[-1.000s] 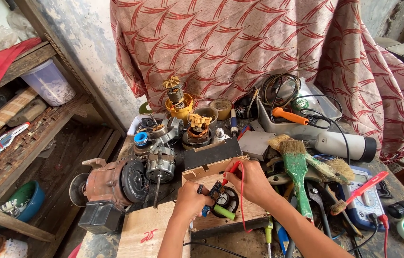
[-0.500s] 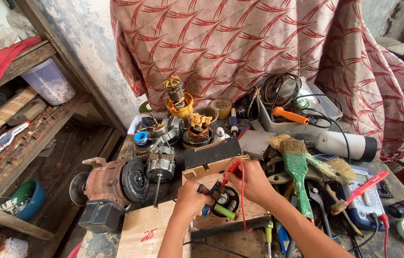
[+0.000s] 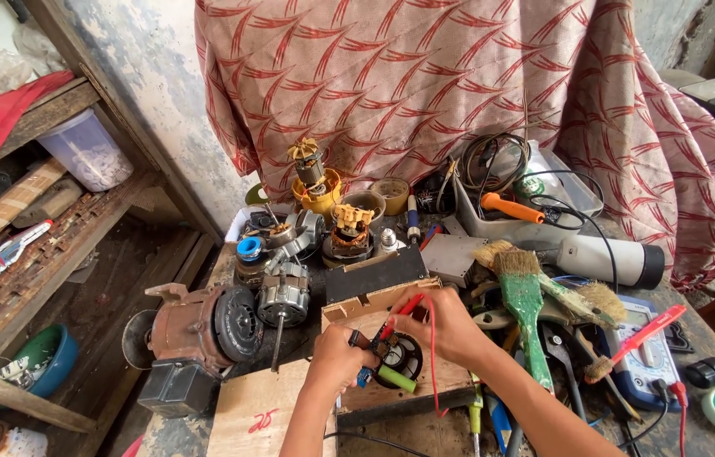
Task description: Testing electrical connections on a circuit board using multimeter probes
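My left hand (image 3: pixel 338 360) and my right hand (image 3: pixel 440 324) meet over a small round black motor part (image 3: pixel 400 359) lying on a wooden block (image 3: pixel 368 306). The right hand pinches a red test probe (image 3: pixel 400 311) with its red lead (image 3: pixel 433 355) looping down past the wrist. The left hand grips a dark probe tip against the same part. A green-handled tool (image 3: pixel 397 378) lies right beside the part. A blue multimeter (image 3: pixel 647 354) with a second red probe (image 3: pixel 651 327) across it sits to the right.
Several motor armatures and stators (image 3: pixel 324 220) crowd the back of the bench. A rusty motor (image 3: pixel 205 326) sits at left, green brushes (image 3: pixel 525 298) at right, a grey tray (image 3: pixel 501 222) with an orange-handled tool behind. A patterned red cloth (image 3: pixel 425 76) hangs behind. Shelves (image 3: pixel 27 245) stand at left.
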